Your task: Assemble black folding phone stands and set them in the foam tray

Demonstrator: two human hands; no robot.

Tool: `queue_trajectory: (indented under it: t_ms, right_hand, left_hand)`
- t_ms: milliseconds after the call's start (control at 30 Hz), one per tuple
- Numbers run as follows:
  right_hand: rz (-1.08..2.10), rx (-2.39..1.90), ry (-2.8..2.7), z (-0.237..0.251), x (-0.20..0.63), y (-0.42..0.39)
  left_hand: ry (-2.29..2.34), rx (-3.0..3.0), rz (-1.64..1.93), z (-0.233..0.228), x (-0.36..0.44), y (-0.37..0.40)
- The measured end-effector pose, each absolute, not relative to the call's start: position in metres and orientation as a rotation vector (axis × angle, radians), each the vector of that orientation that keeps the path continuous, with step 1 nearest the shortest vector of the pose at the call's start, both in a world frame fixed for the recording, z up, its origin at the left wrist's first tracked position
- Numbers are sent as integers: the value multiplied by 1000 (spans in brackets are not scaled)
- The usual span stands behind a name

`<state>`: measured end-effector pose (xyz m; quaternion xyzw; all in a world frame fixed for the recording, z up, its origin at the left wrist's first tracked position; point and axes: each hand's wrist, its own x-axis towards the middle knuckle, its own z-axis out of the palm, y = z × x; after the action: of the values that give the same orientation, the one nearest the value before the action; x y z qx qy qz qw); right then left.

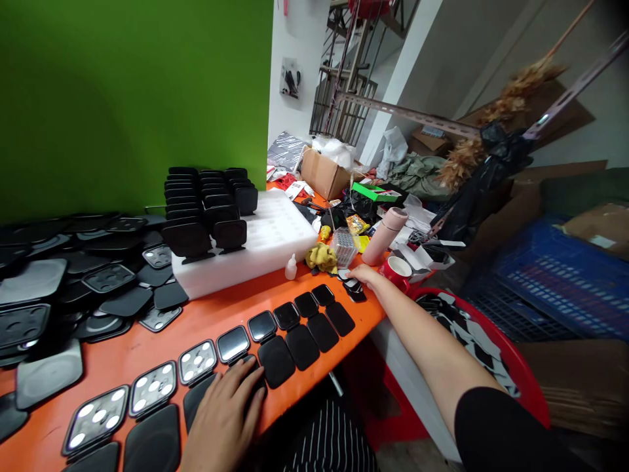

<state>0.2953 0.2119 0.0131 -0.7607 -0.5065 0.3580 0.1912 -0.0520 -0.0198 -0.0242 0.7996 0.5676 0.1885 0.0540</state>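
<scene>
Right now, going from left to right:

- Loose black cases [73, 288] are lying in a big pile by the green wall.
- Open cases [206, 367] are sitting in a row along the orange table [236, 301].
- The left hand [223, 419] is lying flat and open, pressing down on one open case.
- The right hand [363, 274] is reaching far out, fingers touching small black pieces [352, 288]; it is not gripping yet.
- I think filling the row is the step; next needs a careful pinch.
- A red cup [398, 270] and pink bottle [386, 235] are crowding that spot.
</scene>
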Motion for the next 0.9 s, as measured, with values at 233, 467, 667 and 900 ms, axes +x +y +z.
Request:
queue_trajectory:
  t_ms: [233,467,667,900]
  right_hand:
    - [1283,-2128,-1240,37,301,206]
    - [1552,-1711,-1345,52,262,142]
    - [1876,-1339,-1511,46,176,77]
    - [1700,-1335,-1704,34,132,55]
  left_hand:
    - [1712,2405,572,-26,-53,-20]
    - [1686,2082,847,-11,-46,-23]
    - [1252,1022,1024,16,-24,-9]
    - [1376,705,1161,8,-43,-18]
